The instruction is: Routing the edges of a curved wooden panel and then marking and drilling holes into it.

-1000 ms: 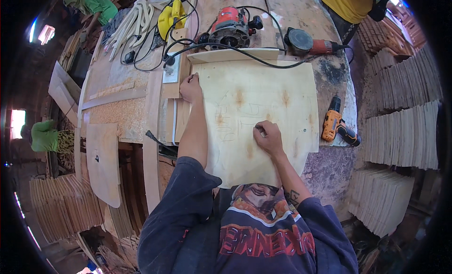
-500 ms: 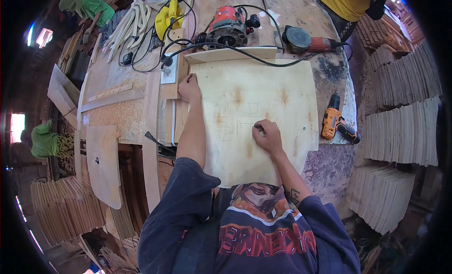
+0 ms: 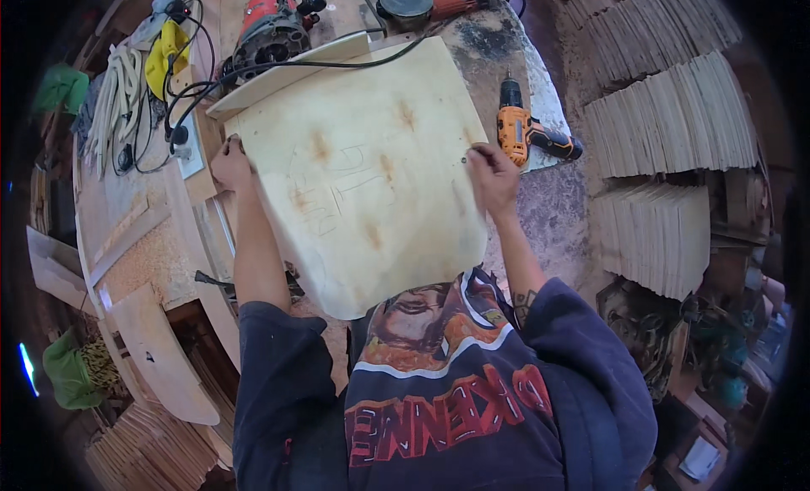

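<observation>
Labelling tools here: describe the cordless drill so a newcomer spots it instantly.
Start at the big pale plywood sheet held over the workbench. Just past its right edge, beside the right hand, lies the cordless drill: the only orange-and-black tool there, with no cord.

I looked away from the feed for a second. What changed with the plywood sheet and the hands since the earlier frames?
The right hand moved from the middle of the plywood sheet out to its right edge and took hold there. The left hand shifted to grip the left edge. The sheet now appears lifted toward the person. The red router, orange drill and stacked wood pieces stayed put.
</observation>
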